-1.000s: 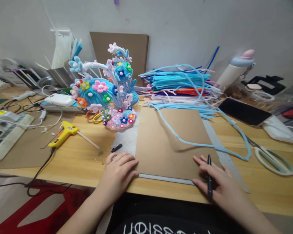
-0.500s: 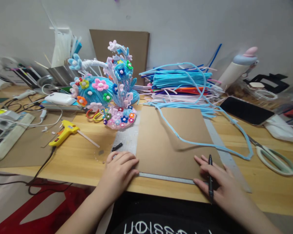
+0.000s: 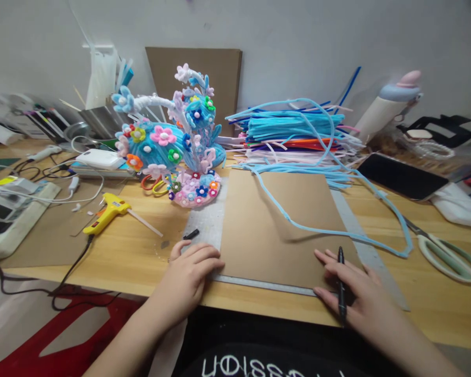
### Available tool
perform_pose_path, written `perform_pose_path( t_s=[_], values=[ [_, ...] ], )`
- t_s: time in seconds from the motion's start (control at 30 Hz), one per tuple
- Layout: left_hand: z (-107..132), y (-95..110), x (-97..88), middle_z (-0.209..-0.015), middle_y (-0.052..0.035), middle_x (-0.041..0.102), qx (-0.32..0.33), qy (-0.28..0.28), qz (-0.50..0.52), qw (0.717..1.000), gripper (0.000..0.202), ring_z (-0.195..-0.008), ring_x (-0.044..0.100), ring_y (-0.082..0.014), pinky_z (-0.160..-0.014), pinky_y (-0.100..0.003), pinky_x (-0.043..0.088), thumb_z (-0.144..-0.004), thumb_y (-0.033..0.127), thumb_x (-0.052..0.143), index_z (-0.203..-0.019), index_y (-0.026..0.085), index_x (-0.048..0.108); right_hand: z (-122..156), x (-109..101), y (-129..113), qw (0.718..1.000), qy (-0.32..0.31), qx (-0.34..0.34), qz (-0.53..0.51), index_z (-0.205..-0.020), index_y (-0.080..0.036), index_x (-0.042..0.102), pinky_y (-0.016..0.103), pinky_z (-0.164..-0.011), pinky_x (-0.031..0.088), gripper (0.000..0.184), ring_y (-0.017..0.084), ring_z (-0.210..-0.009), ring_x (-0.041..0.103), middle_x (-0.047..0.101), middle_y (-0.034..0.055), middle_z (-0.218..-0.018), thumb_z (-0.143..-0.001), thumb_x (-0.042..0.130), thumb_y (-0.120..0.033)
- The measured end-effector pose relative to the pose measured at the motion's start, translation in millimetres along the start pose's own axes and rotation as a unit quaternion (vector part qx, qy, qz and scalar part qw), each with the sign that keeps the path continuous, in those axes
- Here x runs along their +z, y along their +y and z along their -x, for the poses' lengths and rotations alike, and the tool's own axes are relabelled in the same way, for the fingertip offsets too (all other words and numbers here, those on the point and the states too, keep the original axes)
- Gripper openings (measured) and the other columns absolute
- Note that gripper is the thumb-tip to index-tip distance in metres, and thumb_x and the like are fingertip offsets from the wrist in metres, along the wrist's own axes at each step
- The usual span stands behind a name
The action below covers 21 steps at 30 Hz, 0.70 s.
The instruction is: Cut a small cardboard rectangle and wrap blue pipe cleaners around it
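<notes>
Since the cardboard sheet (image 3: 259,209) lies by the near edge of the table (image 3: 447,319), both hands rest at its near corners — the left hand (image 3: 192,269) loosely spread, holding nothing, apparently steadying it; the right hand (image 3: 355,290) with a black pen (image 3: 341,275) tucked in its grip, leaving fingertips free.

Craft workspace observed. The wooden surface (image 3: 131,269) carries a hot-glue gun (image 3: 109,213), bundled pipe cleaners (image 3: 290,127) and a cardboard sheet (image 3: 259,241).
</notes>
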<state>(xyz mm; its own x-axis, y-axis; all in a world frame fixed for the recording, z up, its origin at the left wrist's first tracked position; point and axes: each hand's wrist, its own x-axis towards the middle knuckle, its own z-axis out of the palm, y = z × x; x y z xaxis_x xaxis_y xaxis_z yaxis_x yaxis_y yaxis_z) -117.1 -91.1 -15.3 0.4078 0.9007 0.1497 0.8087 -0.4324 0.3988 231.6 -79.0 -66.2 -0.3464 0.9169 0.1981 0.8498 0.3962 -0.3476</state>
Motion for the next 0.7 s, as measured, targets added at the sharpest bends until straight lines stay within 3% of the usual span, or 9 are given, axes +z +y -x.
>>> perform_pose_path(
  t_s=[0.13,0.3,0.43,0.7],
  values=[
    [-4.9,-5.4,-4.4,-0.106,0.0048,0.065,0.008,-0.026,0.004,1.000,0.045,-0.107,0.054,-0.0167,-0.097,-0.042,0.015,-0.073,0.000,0.041,-0.098,0.033,0.062,-1.1,-2.3,-1.2,1.000,0.002,-0.004,0.006,-0.085,-0.027,0.048,0.058,-0.087,0.038,0.023,0.033,-0.115,0.052,0.060,0.0079,-0.123,-0.075,0.056,-0.046],
    [-7.5,-2.9,-9.5,-0.104,0.0047,0.064,0.009,-0.048,0.008,0.999,0.032,-0.107,0.053,-0.0157,-0.098,-0.042,0.014,-0.082,0.010,0.043,-0.095,0.033,0.061,-1.1,-2.6,-1.4,1.000,-0.008,0.001,0.007,-0.080,-0.026,0.049,0.058,-0.089,0.036,0.024,0.033,-0.115,0.053,0.060,0.0093,-0.123,-0.075,0.055,-0.048],
    [-7.8,2.2,-11.1,-0.101,0.0044,0.063,-0.005,-0.047,0.007,0.999,0.016,-0.108,0.052,-0.0164,-0.100,-0.042,0.012,-0.083,0.023,0.051,-0.093,0.031,0.061,-0.9,-1.5,-1.2,1.000,-0.005,0.002,0.006,-0.082,-0.027,0.049,0.060,-0.088,0.036,0.024,0.033,-0.115,0.053,0.060,0.0086,-0.123,-0.076,0.054,-0.049],
    [-8.5,6.8,-12.6,-0.099,0.0030,0.064,-0.005,-0.039,-0.005,0.999,0.018,-0.106,0.054,-0.0183,-0.101,-0.043,0.013,-0.079,0.020,0.053,-0.091,0.030,0.063,-1.8,-3.8,-2.0,1.000,-0.011,0.005,0.002,-0.081,-0.026,0.050,0.057,-0.090,0.037,0.023,0.032,-0.116,0.052,0.061,0.0088,-0.121,-0.075,0.055,-0.047]
  ],
)
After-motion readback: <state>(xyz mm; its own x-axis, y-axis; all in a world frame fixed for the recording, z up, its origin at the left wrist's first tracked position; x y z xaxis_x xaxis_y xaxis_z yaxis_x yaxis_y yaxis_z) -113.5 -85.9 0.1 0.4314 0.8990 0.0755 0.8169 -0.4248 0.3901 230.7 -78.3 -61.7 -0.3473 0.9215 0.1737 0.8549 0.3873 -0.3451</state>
